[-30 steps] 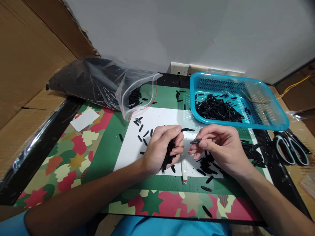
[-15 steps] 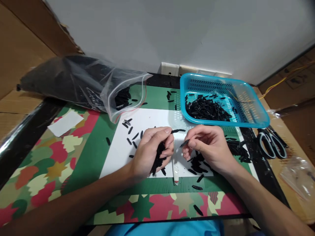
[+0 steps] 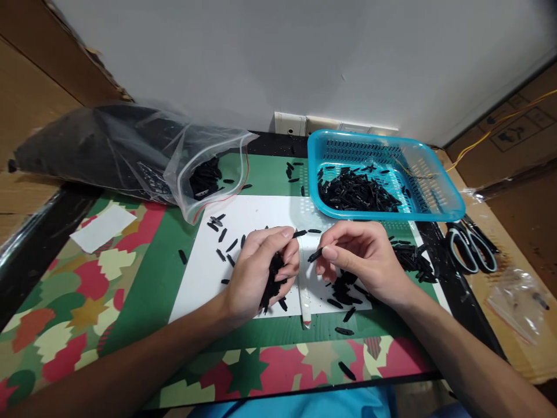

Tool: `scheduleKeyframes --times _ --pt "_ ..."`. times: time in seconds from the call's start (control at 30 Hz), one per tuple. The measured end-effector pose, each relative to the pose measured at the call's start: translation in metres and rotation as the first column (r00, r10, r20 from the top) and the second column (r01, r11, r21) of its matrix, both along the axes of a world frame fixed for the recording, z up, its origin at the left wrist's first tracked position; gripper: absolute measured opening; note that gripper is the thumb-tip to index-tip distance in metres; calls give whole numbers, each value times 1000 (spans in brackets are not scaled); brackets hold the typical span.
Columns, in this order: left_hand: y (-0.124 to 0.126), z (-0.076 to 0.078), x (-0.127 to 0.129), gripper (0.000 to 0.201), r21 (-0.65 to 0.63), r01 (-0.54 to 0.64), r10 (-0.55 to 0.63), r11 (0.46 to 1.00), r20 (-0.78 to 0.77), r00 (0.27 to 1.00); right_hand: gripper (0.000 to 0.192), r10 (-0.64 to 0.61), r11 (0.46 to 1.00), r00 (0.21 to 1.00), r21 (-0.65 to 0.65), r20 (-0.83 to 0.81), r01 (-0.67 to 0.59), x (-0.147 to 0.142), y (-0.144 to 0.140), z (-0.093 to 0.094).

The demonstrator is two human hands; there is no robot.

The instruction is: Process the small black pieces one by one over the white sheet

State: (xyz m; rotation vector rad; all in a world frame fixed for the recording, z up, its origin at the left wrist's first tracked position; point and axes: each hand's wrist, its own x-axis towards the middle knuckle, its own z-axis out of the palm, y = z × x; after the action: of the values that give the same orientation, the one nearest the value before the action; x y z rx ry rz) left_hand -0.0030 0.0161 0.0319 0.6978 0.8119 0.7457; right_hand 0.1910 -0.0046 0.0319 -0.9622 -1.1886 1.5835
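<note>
My left hand [image 3: 261, 267] is closed around a clump of small, slim black pieces [image 3: 272, 284], with one more piece [image 3: 300, 234] pinched at its thumb and fingertip. Facing it, my right hand [image 3: 359, 249] pinches a single black piece [image 3: 315, 255] between thumb and forefinger. A small gap separates the two hands. Under them lies a white sheet [image 3: 195, 290], with loose pieces scattered on its left part. Beneath my right hand is a dark heap [image 3: 343, 290] of the same pieces. A thin whitish stick with a red end [image 3: 305, 307] lies between the hands.
A blue plastic basket [image 3: 387, 216] holding many black pieces stands at the back right. At the back left lies an open clear zip bag [image 3: 130, 151] full of dark pieces. Scissors [image 3: 472, 249] and a small clear bag [image 3: 516, 302] lie on the right, beside cardboard.
The whole view has shifted slightly, so most things appear further left. Both hands keep their grips, and the piece at my left fingertips looks slightly more tilted.
</note>
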Motion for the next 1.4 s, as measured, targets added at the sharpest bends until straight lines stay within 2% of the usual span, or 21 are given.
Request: scheduleKeyframes --times 0.17,0.3,0.57,0.7,0.8,0.87,0.93,1.03,1.4 --pt "1 -1 -3 43 15 21 -21 1000 3 1000 17 -6 992 998 125 65 -3 13 0 -4" --pt "0 -1 -3 44 32 37 -37 999 18 999 20 -44 976 994 218 96 22 25 -1 -11" --pt "-4 -3 -3 49 68 87 -87 994 7 996 34 -12 969 993 246 114 -17 27 -3 -17" --pt "-4 -4 -5 49 81 118 -118 990 -6 993 42 -75 964 986 262 149 34 21 -3 -15" --pt "-4 -5 -5 48 98 163 -164 982 2 986 27 -146 958 961 275 235 78 12 -4 -8" --pt "-5 -6 -5 46 105 193 -195 976 9 981 14 -135 957 949 284 286 51 7 -5 -4" --pt "-5 -8 -5 46 106 209 -212 972 13 977 17 -112 954 940 301 322 11 3 -6 -3" --pt "-6 -9 -5 47 105 216 -219 971 21 976 10 -110 945 929 328 354 -13 1 -7 -5" --pt "-6 -7 -6 45 99 184 -188 978 34 982 4 -134 931 940 364 313 11 2 -4 -7"
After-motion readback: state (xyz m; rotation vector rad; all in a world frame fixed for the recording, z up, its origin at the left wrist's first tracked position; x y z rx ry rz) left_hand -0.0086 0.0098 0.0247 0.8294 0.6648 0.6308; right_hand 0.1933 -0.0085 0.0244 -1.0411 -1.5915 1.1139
